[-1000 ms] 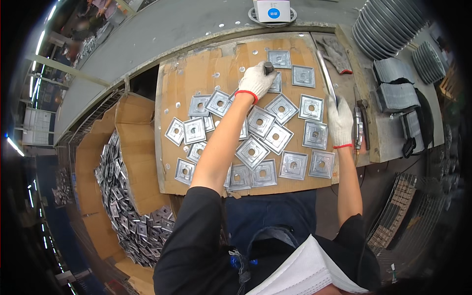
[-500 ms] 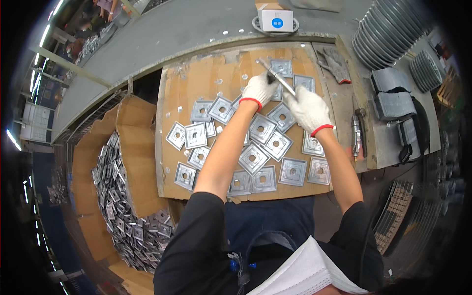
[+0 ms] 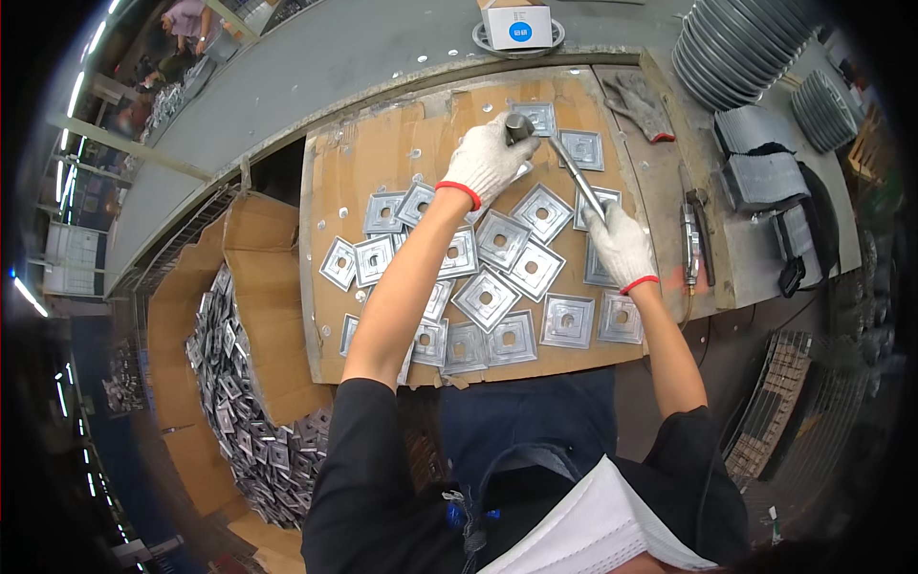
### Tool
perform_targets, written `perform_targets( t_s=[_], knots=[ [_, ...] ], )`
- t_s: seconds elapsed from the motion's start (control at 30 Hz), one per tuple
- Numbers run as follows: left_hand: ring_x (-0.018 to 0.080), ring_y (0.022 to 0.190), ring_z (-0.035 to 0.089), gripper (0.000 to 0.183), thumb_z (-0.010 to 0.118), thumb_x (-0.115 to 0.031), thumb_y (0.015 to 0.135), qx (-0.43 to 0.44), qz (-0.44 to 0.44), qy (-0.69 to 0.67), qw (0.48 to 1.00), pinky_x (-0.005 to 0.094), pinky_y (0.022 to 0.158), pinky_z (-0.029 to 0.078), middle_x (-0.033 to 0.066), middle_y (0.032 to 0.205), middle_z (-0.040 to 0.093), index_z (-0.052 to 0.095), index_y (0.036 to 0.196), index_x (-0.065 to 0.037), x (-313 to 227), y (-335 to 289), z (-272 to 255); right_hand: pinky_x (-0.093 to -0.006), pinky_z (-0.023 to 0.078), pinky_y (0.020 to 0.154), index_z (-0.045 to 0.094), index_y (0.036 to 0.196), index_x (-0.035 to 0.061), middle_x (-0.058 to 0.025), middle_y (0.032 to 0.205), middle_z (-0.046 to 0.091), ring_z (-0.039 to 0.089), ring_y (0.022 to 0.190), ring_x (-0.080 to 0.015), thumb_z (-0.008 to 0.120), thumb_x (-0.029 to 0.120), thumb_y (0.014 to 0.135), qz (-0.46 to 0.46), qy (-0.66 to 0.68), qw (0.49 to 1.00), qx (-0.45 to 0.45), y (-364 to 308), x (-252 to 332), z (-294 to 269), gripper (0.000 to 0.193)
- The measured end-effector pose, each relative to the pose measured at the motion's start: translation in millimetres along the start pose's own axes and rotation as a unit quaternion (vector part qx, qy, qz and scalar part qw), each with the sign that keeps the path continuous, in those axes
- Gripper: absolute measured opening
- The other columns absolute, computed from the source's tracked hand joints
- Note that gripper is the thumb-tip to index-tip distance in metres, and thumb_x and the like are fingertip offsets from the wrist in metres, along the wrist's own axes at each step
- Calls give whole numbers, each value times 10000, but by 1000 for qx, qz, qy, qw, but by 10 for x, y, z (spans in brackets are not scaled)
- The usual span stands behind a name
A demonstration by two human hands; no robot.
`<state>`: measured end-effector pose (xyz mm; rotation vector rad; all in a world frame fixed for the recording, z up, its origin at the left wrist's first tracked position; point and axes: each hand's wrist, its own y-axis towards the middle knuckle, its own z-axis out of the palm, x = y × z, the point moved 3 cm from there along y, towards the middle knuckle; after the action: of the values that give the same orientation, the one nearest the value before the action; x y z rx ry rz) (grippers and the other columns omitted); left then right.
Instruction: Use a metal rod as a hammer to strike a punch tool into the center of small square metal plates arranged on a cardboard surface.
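My left hand (image 3: 486,161), in a white knit glove with a red cuff, is closed on a short dark grey cylinder (image 3: 519,127) above the far part of the board. In a matching glove, my right hand (image 3: 622,247) grips the near end of a slim grey metal rod (image 3: 577,174) that slants up toward the far left. Square metal plates (image 3: 486,298), each with a hole in its middle, lie around and below both hands, several overlapping. One plate (image 3: 533,119) lies just beyond the cylinder, and another plate (image 3: 580,150) is beside the rod. My fingertips are partly hidden.
The plates lie on a cardboard-covered board (image 3: 368,158). At left stands a large carton (image 3: 277,316) heaped with similar plates (image 3: 253,421). To the right are a spare glove (image 3: 639,107), a hand tool (image 3: 690,239) and stacked grey discs (image 3: 736,53). A white box (image 3: 518,29) stands beyond.
My hands have moved apart: the right came nearer and rightward with the rod, the left shifted slightly leftward. The dark cylinder in my left hand now shows clearly. The whole view shifted slightly.
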<state>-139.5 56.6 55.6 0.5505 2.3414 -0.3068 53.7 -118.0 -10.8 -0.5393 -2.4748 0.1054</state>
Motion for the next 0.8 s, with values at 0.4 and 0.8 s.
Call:
perform_targets(
  t_s=[0.4, 0.8],
  knots=[
    [122, 737, 678, 289, 726, -273, 984, -84, -15, -129, 988, 288, 739, 561, 75, 870, 814, 716, 1096, -7, 313, 431, -107, -619, 556, 786, 650, 1192, 70, -299, 867, 741, 731, 873, -522, 516, 551, 1080, 67, -89, 983, -145, 191, -913, 48, 511],
    [361, 1014, 766, 458, 683, -443, 930, -55, -38, -58, 996, 429, 936, 570, 153, 1006, 814, 740, 1174, -60, 405, 1301, 503, -570, 565, 641, 646, 1060, 67, -241, 781, 731, 727, 720, -466, 527, 523, 1087, 72, -85, 970, -218, 199, -952, 193, 472]
  ],
)
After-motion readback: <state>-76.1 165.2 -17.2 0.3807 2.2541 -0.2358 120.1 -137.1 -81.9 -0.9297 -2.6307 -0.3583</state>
